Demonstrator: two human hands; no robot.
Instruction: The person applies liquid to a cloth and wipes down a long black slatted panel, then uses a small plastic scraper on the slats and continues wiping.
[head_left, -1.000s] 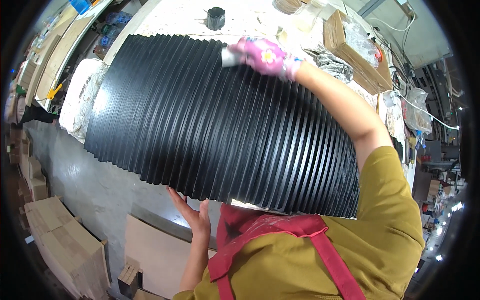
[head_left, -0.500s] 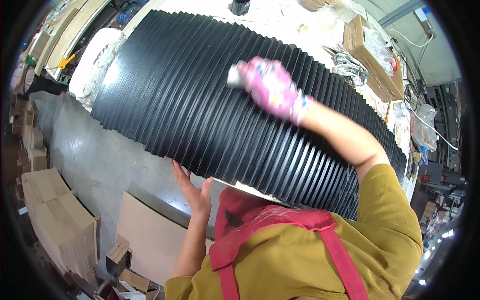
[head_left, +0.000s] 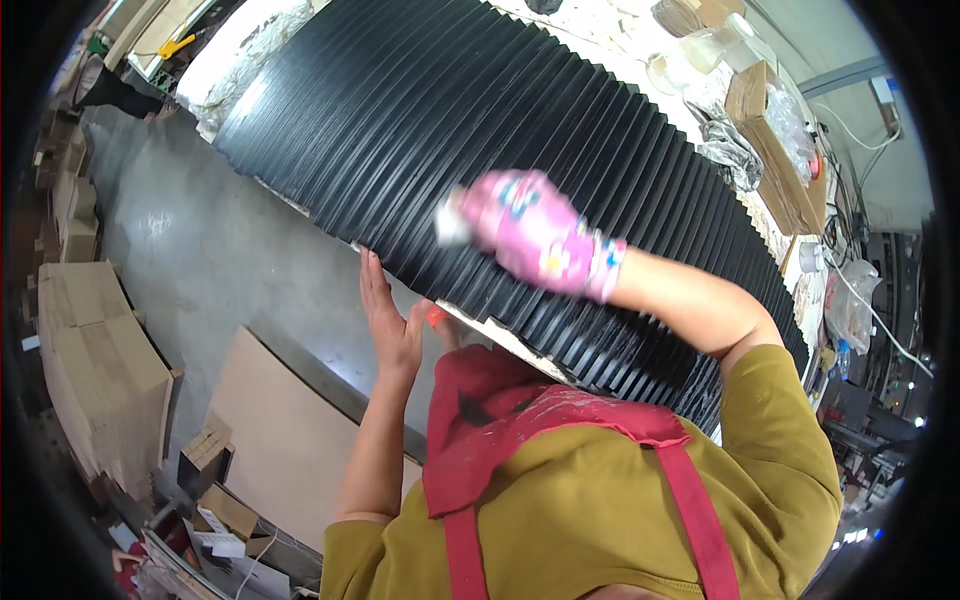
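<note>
A wide row of long black slats (head_left: 340, 130) lies side by side on a white-covered table. My right hand (head_left: 540, 235), in a pink flowered glove, is closed on a small white pad (head_left: 453, 222) against the slats, towards their near ends. Motion blurs the pad, so whether it is cloth or sponge is unclear. My bare left hand (head_left: 393, 325) is at the near edge, fingers stretched up with their tips at the slat ends and the thumb apart. A small red-orange thing (head_left: 436, 316) shows beside that thumb.
White plastic wrap (head_left: 235, 75) covers the table's left end. At the far right are an open cardboard box (head_left: 775, 160), crumpled grey plastic (head_left: 735, 155) and a clear container (head_left: 690, 60). Stacked cartons (head_left: 100, 370) and a large board (head_left: 280, 430) stand left. Another person (head_left: 105, 85) is at upper left.
My gloved right hand has moved with the white pad along the slats towards me. My left hand stays at the near edge. The whole view has shifted, with the slats now higher in it.
</note>
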